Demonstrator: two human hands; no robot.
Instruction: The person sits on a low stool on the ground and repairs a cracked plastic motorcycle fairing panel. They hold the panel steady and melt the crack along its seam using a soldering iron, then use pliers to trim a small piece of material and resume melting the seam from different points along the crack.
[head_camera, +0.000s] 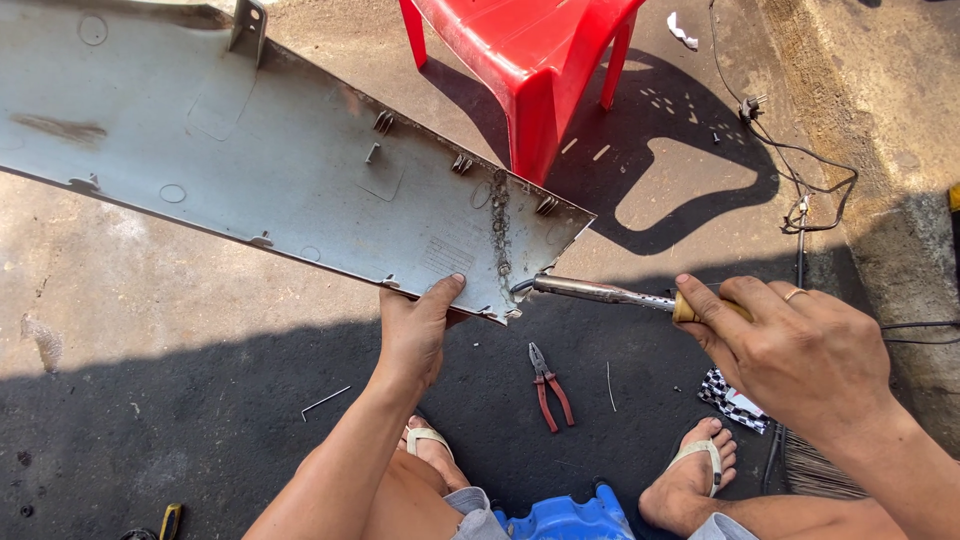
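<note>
I note the grey panel (250, 160) spanning the upper left to centre of the frame, its lower edge gripped by my left hand (415, 330). My right hand (790, 350), centre right, is closed on the soldering iron (600, 291), tip at the panel's cracked corner. Pliers (548, 385) lie below. I judge the panel light, stiff, brittle near the seam; best held at the edge beside it

Hard, bright sunlight falls from the upper part of the frame, casting a sharp dark shadow across the lower ground (200, 400) and under the red chair (530, 60); focus crisp, slight wide-angle bending at edges
</note>
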